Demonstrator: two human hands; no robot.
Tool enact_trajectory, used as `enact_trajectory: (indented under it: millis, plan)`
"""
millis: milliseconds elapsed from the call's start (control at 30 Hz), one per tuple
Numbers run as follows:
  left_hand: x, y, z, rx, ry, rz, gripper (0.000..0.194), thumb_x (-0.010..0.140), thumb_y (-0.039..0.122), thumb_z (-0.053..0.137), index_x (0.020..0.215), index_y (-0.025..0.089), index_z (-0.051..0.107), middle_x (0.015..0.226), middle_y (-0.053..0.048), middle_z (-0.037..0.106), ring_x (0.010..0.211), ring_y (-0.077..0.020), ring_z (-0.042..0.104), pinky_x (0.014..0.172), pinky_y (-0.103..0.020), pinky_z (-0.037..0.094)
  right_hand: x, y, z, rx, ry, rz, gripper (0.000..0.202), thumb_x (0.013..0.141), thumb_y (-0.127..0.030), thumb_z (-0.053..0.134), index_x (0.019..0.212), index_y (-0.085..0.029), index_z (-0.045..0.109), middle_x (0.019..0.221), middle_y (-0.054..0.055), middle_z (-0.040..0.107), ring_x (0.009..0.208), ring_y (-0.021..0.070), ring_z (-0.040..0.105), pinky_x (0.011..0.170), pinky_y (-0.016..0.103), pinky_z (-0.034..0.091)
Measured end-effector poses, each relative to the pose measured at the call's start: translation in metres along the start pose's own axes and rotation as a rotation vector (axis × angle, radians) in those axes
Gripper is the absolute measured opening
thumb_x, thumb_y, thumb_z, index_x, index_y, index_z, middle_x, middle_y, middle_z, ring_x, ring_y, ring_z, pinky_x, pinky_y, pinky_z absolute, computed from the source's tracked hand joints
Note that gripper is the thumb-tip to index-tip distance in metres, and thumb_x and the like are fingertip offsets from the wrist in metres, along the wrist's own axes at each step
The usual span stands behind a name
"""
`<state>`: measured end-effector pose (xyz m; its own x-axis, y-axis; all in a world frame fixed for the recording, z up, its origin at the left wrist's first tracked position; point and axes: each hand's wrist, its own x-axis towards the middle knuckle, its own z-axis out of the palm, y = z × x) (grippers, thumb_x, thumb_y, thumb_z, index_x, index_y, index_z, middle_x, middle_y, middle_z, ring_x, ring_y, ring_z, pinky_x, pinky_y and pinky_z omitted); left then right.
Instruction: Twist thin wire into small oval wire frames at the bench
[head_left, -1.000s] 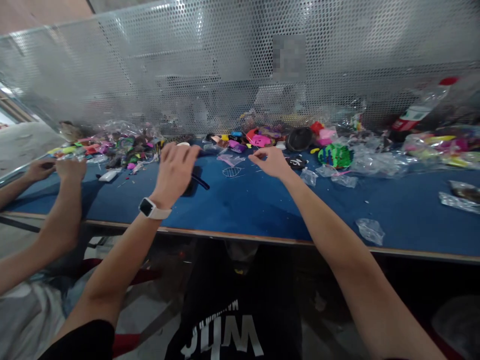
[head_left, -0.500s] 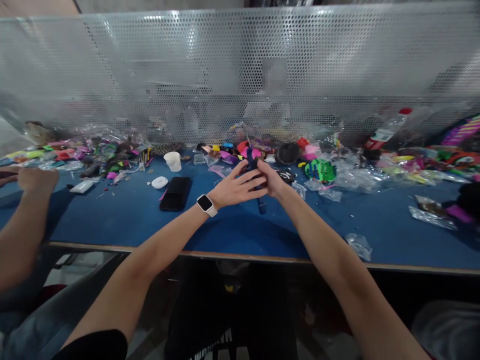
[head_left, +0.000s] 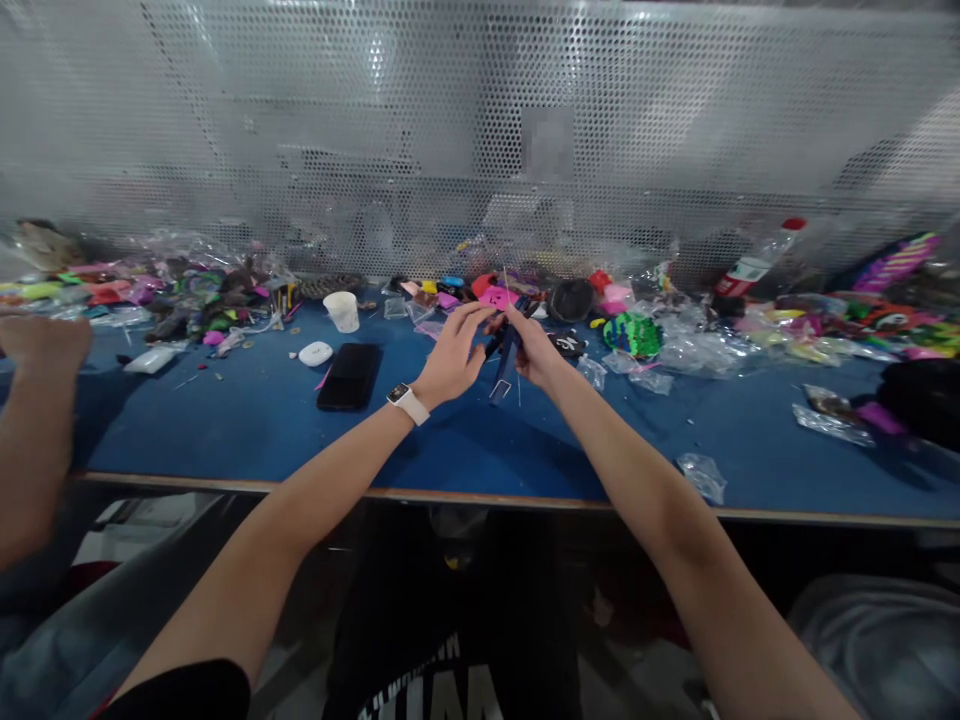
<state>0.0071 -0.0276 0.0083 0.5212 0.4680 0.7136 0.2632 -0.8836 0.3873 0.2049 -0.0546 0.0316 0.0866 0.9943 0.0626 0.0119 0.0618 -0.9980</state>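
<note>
A dark blue strap (head_left: 504,372) with a metal buckle at its lower end hangs between my hands over the blue table. My right hand (head_left: 534,348) is closed on the upper part of the strap. My left hand (head_left: 452,357), below which a white-banded watch (head_left: 409,403) sits on the wrist, reaches to the strap from the left with its fingers bent. Its fingertips meet a dark part of the strap near the top, partly hidden. Just behind the hands lies a bright pink piece (head_left: 496,298).
A black phone (head_left: 349,377), a white case (head_left: 316,354) and a paper cup (head_left: 343,312) stand left of my hands. Small colourful items and plastic bags line the perforated metal panel (head_left: 450,120). Another person's hand (head_left: 46,342) is at the far left.
My left hand's spread fingers have drawn in and bent around the strap. The strap has tilted, and its buckle now shows. The view has shifted slightly.
</note>
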Motion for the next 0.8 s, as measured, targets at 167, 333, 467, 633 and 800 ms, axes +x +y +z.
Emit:
enact_trajectory:
  millis: [167, 333, 467, 633, 800]
  plan:
    - [-0.008, -0.010, 0.013, -0.231, -0.170, -0.189, 0.104, 0.109, 0.072, 0.069, 0.187, 0.021, 0.022, 0.186, -0.029, 0.044, 0.174, -0.0439, 0.048, 0.142, -0.067, 0.042, -0.001, 0.005, 0.008, -0.027, 0.007, -0.114, 0.084, 0.069, -0.107, 0.084, 0.100, -0.031, 0.068, 0.086, 0.002, 0.076, 0.070, 0.0219, 0.069, 0.057, 0.036, 0.055]
    - [-0.003, -0.005, 0.008, -0.322, -0.249, -0.201, 0.129, 0.091, 0.085, 0.085, 0.187, 0.021, 0.025, 0.186, -0.030, 0.044, 0.168, -0.0479, 0.054, 0.132, -0.064, 0.054, 0.000, 0.007, 0.004, -0.079, 0.058, -0.198, 0.095, 0.063, -0.120, 0.068, 0.099, -0.032, 0.057, 0.114, 0.009, 0.084, 0.097, 0.0319, 0.081, 0.066, 0.041, 0.064]
    - [0.001, -0.003, -0.002, -0.229, -0.323, -0.201, 0.105, 0.095, 0.073, 0.083, 0.175, 0.015, 0.046, 0.162, -0.029, 0.067, 0.143, -0.0467, 0.072, 0.118, -0.062, 0.062, 0.001, 0.006, -0.006, -0.078, 0.049, -0.240, 0.097, 0.068, -0.123, 0.055, 0.106, -0.033, 0.059, 0.118, 0.011, 0.086, 0.119, 0.0372, 0.082, 0.080, 0.047, 0.070]
    - [-0.002, -0.006, -0.005, -0.013, -0.333, -0.242, 0.078, 0.095, 0.055, 0.080, 0.156, 0.011, 0.058, 0.138, -0.025, 0.074, 0.124, -0.0441, 0.075, 0.104, -0.057, 0.064, 0.006, 0.006, -0.014, -0.275, 0.009, -0.383, 0.081, 0.080, -0.108, 0.069, 0.102, -0.030, 0.074, 0.117, 0.012, 0.087, 0.121, 0.0361, 0.080, 0.100, 0.049, 0.068]
    - [-0.004, -0.007, -0.001, 0.043, -0.235, -0.258, 0.060, 0.090, 0.038, 0.078, 0.143, 0.015, 0.060, 0.134, -0.021, 0.073, 0.119, -0.0405, 0.074, 0.104, -0.054, 0.062, 0.009, 0.011, -0.012, -0.229, 0.154, -0.389, 0.077, 0.076, -0.102, 0.078, 0.105, -0.030, 0.076, 0.086, 0.004, 0.072, 0.080, 0.0264, 0.069, 0.075, 0.043, 0.063]
